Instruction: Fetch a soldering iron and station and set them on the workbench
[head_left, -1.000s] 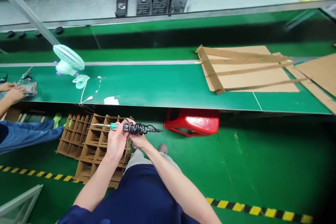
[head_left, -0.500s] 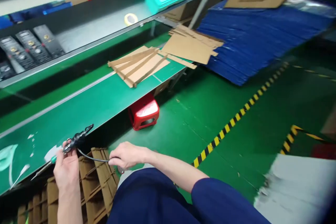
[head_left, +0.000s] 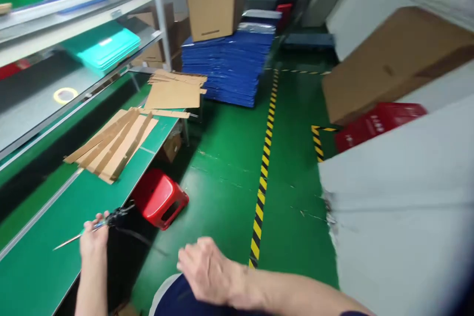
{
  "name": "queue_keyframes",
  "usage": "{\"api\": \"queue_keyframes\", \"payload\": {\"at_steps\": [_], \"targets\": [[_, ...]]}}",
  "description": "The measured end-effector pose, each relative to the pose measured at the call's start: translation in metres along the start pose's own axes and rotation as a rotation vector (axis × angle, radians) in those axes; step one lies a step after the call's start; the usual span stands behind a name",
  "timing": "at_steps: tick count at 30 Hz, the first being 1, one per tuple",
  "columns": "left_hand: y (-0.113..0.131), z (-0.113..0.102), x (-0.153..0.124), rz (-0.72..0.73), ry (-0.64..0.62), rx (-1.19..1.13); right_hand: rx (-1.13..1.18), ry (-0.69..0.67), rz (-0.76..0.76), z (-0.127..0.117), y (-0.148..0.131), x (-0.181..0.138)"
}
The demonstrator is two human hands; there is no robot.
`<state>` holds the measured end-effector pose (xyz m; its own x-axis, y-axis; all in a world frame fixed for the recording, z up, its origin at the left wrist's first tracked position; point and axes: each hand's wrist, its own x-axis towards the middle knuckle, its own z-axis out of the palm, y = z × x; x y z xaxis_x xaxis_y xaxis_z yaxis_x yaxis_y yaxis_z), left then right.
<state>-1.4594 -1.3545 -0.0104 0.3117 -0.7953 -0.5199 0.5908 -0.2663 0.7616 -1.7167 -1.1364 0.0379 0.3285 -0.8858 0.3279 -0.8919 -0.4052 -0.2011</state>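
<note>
My left hand (head_left: 94, 239), fingers closed, grips a bundle of black cable (head_left: 117, 216) together with a thin pointed tool (head_left: 68, 242) that has a greenish part near the fingers. The tool's tip points left over the green bench. From the bundle a loose cable length (head_left: 138, 236) runs toward my right hand, smeared by motion. My right hand (head_left: 207, 269) is curled closed in front of my body. The cable fades out just short of it, and whatever the fingers may hold is hidden.
Cardboard strips and sheets (head_left: 114, 143) lie on the green bench (head_left: 55, 217). A red stool (head_left: 159, 200) stands beside the bench edge. Blue stacked sheets (head_left: 229, 66) carry a cardboard box (head_left: 211, 0). Yellow-black tape (head_left: 264, 168) marks the floor. White-covered goods (head_left: 400, 197) stand at right.
The view has swung right, bringing in the large box and red carton. My right hand has moved away from the cable bundle. The left hand still holds the bundle and tool.
</note>
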Motion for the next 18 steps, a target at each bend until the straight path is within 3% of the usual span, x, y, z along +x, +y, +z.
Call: {"api": "queue_keyframes", "payload": {"at_steps": [2,5,8,10,12,14,18], "targets": [[-0.002,0.036,-0.003,-0.023,-0.044,0.013,-0.115,0.059,0.17,0.01,0.011,-0.035],[-0.018,0.08,-0.016,-0.169,-0.233,0.072,-0.272,0.132,0.444,0.015,0.074,-0.074],[-0.048,0.129,-0.028,-0.258,-0.296,0.163,-0.374,0.189,0.579,-0.011,0.15,-0.107],[-0.069,0.172,-0.032,-0.25,-0.285,0.226,-0.433,0.204,0.624,-0.039,0.178,-0.122],[-0.088,0.221,-0.035,-0.249,-0.348,0.264,-0.47,0.219,0.635,-0.062,0.183,-0.121],[-0.102,0.269,-0.038,-0.236,-0.436,0.267,-0.44,0.249,0.601,-0.067,0.174,-0.101],[-0.126,0.355,-0.04,-0.195,-0.532,0.222,-0.153,0.276,0.578,-0.031,0.16,-0.039]]}}
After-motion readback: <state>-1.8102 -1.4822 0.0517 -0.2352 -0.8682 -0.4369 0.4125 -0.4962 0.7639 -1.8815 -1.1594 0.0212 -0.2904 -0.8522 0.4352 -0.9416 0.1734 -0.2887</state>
